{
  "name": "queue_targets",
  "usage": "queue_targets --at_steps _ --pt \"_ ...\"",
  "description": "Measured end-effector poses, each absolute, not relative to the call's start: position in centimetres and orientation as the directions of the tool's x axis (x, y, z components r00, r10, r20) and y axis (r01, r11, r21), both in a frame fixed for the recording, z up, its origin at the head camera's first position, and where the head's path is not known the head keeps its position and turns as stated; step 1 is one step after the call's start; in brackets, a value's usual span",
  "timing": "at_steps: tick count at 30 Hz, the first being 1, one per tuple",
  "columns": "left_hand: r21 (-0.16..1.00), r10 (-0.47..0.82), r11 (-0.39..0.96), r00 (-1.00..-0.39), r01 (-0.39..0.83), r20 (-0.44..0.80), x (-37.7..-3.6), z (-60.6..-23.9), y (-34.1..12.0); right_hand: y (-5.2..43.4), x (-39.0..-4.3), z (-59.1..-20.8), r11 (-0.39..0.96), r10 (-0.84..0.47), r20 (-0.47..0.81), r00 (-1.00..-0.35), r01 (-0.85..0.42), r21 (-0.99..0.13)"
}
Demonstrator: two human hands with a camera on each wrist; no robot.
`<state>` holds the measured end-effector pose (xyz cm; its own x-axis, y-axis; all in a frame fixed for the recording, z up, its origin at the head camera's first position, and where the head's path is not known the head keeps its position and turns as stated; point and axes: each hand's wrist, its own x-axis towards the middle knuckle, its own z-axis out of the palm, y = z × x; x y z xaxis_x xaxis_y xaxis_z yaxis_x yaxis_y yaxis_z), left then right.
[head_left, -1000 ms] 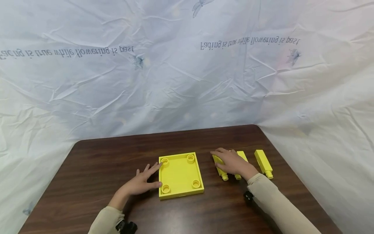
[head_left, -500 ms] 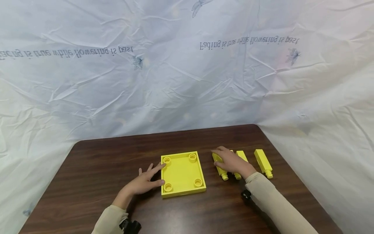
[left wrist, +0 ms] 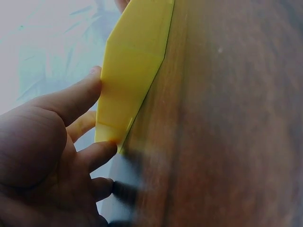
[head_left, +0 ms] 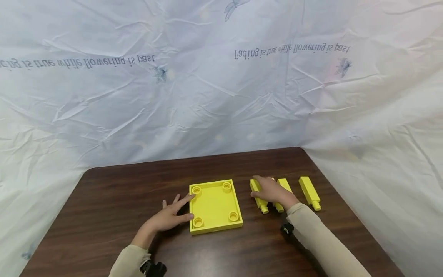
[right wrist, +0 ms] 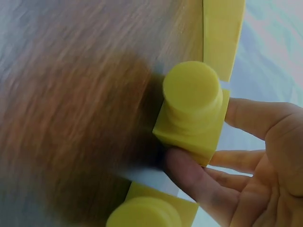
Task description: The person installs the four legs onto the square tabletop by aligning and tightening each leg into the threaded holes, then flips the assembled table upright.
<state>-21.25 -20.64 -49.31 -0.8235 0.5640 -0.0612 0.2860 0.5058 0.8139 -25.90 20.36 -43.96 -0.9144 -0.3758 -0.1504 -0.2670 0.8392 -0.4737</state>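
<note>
A square yellow tray-like panel point(head_left: 212, 206) with a raised rim and a round socket in each corner lies on the dark wooden table. At its left edge is my left hand point(head_left: 167, 218), fingers spread, index fingertip over the rim and thumb against the side; in the left wrist view, that hand point(left wrist: 42, 146) touches the panel point(left wrist: 128, 80). Right of the panel, my right hand point(head_left: 274, 191) pinches the leftmost yellow square post point(head_left: 262, 204), lying flat. The right wrist view shows this post's round knob end point(right wrist: 191, 87) between thumb and fingers.
Beside the held post lies another yellow post point(head_left: 284, 184), partly behind my right hand. A separate yellow post point(head_left: 309, 192) lies farther right, near the table's right edge. A pale printed cloth point(head_left: 207, 96) hangs behind and around the table point(head_left: 121, 200).
The panel and my left hand have shifted slightly right. My right hand has slid a little right over the leftmost post, uncovering more of its far end. The posts stay in place.
</note>
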Motion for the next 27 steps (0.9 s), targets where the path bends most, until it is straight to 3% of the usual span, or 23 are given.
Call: queue_targets --at_steps 10,27 --pt "0.794 0.542 0.551 -0.834 0.257 -0.106 -21.4 -49.2 -20.3 20.3 -26.4 -44.4 0.809 -0.317 -0.13 -0.939 -0.197 -0.553" --pt "0.822 0.558 0.493 -0.829 0.284 -0.048 -22.2 -51.2 -21.1 18.6 -26.6 -43.0 0.702 -0.339 0.02 -0.94 -0.267 -0.66"
